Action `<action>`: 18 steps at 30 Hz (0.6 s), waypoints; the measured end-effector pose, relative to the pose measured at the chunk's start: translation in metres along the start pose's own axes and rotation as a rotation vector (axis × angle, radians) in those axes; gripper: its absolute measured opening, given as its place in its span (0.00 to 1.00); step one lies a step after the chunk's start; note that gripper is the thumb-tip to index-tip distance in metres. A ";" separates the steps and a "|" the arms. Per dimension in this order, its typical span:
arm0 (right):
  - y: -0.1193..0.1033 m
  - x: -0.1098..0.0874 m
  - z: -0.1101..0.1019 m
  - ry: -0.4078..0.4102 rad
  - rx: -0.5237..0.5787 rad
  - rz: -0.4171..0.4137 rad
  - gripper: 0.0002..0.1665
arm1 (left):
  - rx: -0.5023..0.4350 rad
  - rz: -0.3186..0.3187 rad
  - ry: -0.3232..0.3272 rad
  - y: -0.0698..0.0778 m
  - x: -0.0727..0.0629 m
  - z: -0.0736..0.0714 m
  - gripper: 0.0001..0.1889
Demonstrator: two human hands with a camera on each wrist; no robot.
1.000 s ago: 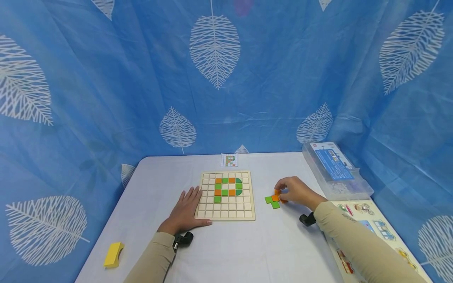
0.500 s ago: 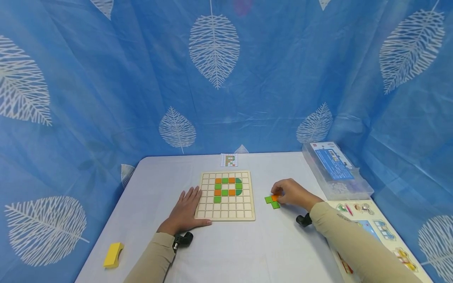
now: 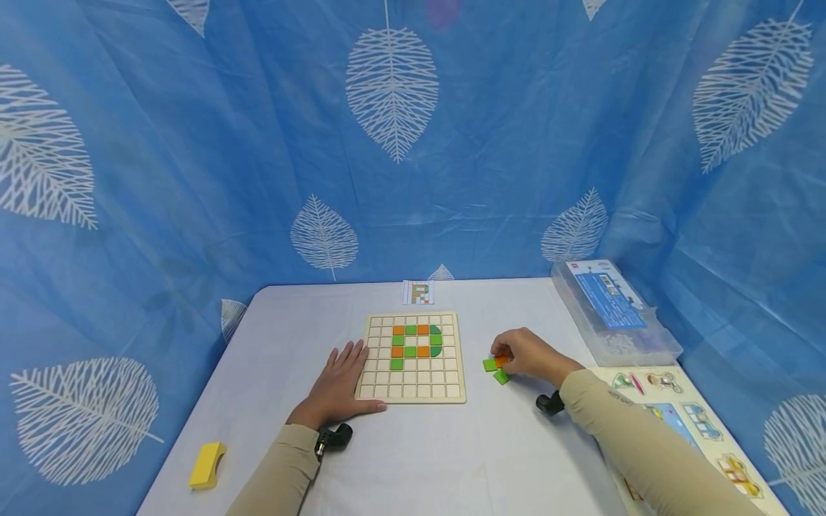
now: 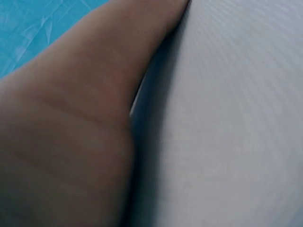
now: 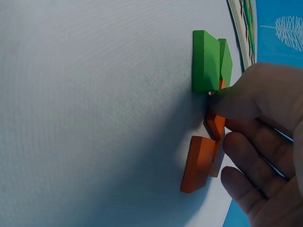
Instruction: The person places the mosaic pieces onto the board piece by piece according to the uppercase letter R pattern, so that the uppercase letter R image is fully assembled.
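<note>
My left hand (image 3: 337,383) lies flat at the left edge of a wooden grid board (image 3: 381,391), fingers spread and touching its side. Orange and green tiles (image 3: 410,352) on the board form a P-like shape, with two rounded dark green pieces on its right. Right of the board, my right hand (image 3: 530,355) pinches an orange square tile (image 5: 216,125) between thumb and fingers. Beside it in the right wrist view lie a green tile (image 5: 204,61) and another orange tile (image 5: 198,163); further tiles are partly hidden. The left wrist view shows only my hand (image 4: 85,104) and white cloth.
A small pattern card (image 3: 418,292) lies behind the board. At the right stand a clear plastic box (image 3: 635,342) and a picture puzzle board (image 3: 700,448), partly under my right sleeve. A yellow arch block (image 3: 205,466) lies at the front left.
My right hand has shifted slightly left over the loose tiles, now covering most of the orange ones. The nearer green tile has turned a little. My left hand has stayed put.
</note>
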State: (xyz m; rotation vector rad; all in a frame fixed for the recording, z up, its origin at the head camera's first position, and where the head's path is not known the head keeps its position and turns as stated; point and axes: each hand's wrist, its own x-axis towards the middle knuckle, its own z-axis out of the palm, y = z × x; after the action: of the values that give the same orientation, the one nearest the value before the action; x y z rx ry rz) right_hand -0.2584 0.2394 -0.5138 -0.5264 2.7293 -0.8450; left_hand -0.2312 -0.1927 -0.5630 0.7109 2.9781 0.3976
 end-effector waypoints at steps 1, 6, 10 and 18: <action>0.000 0.000 0.000 0.001 -0.001 0.000 0.17 | 0.000 0.001 0.001 0.000 0.000 0.000 0.70; -0.004 0.001 0.001 0.016 -0.012 0.005 0.17 | -0.008 0.008 0.016 -0.001 -0.001 0.001 0.70; -0.008 0.004 0.001 0.026 -0.023 0.013 0.18 | -0.013 0.007 0.015 -0.002 -0.001 0.001 0.70; -0.020 0.011 0.006 0.049 -0.056 0.000 0.18 | -0.012 0.000 -0.004 -0.001 0.000 0.000 0.70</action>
State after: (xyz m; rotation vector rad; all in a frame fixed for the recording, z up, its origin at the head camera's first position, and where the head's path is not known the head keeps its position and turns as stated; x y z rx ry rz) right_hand -0.2615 0.2165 -0.5082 -0.5231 2.8045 -0.7943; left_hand -0.2314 -0.1939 -0.5631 0.7099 2.9697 0.4126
